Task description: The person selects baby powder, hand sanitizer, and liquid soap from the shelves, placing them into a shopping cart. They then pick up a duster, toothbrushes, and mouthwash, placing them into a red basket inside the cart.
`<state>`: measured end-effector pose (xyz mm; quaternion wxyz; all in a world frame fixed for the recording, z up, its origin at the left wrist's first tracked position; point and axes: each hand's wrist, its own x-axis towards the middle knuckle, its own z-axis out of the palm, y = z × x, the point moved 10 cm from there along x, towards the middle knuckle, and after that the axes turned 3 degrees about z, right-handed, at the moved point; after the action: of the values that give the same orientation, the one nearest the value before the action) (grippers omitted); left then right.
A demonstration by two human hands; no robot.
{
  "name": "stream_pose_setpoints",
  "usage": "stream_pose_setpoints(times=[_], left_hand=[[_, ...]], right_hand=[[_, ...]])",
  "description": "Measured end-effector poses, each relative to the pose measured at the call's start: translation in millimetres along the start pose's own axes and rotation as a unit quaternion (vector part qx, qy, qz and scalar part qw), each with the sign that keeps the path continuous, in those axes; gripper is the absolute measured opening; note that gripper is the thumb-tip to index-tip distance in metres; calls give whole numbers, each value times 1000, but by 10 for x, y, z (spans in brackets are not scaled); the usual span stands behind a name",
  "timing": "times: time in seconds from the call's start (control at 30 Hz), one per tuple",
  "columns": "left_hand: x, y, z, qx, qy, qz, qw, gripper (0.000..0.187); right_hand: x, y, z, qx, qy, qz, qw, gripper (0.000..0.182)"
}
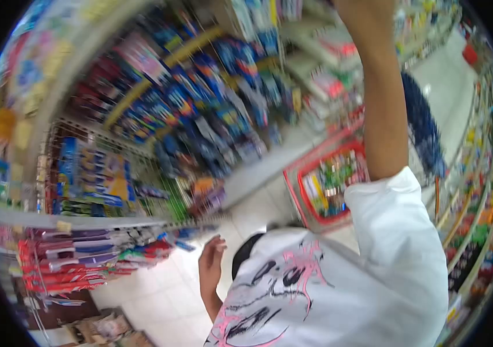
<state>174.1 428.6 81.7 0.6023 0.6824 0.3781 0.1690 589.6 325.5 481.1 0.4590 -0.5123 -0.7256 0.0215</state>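
Note:
My left hand (pixel 210 263) is raised beside my white printed shirt (pixel 275 283), its fingers loosely bent and apart. Nothing shows in it. Nearest to it are hanging red and purple packs (pixel 79 260) on a rack, with a gap between. My right arm (pixel 384 110) stretches up from its white sleeve, and the hand itself is cut off by the top edge. Below that forearm, a red shopping basket (pixel 307 214) with several bottles and packs stands over the tiled floor. Motion blur hides the labels.
Shelves with blue hanging packs (pixel 183 104) curve across the upper left. A blue and yellow pack (pixel 105 173) sits on a lower wire rack. Brown cartons (pixel 108 329) lie at lower left. A dark blue bristly thing (pixel 423 124) stands behind my right arm. Stocked shelves (pixel 480 214) line the right.

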Motion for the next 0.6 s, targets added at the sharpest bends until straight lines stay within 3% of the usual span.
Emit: stream_pose_setpoints(times=[0.03,0.07,0.1,0.13,0.17,0.2,0.23,0.27,0.3,0.37,0.43,0.5,0.6], left_hand=[[-44,-11,4,-1,14,-29,999,31],[-120,-166,-27,4,23,-60,998,31],[-180,-305,-71,7,35,-83,996,32],[-249,-392,-81,47,27,-119,991,32],[-299,-466,-72,55,23,-134,989,32],[-359,-569,-53,79,7,-160,984,32],[-398,-639,-26,102,-11,-183,978,33],[-404,-645,34,118,-29,-185,975,33],[-393,-645,94,129,-39,-195,972,33],[-327,-640,244,134,-53,-219,965,34],[-239,-617,358,151,-66,-220,961,34],[-185,-595,470,166,-73,-221,958,34],[-163,-563,614,183,-87,-215,955,32]], right_hand=[[-638,334,193,-52,199,70,976,30],[-1364,537,387,-118,384,131,906,33],[-1881,1044,813,-47,299,274,913,38],[-2617,1601,1232,17,281,396,874,37],[-3559,2086,1774,137,334,505,784,25],[-4494,2399,2220,7,306,524,795,37],[-5577,2667,2768,-98,251,609,746,62],[-6660,2899,3335,-122,257,657,698,76],[-6740,2734,3426,-118,258,669,687,76],[-7298,2199,3504,-121,350,852,370,77],[-7509,2257,3496,-159,375,846,343,81],[-7618,2101,3444,-184,462,843,207,81],[-7261,2066,3042,-234,409,859,199,80]])
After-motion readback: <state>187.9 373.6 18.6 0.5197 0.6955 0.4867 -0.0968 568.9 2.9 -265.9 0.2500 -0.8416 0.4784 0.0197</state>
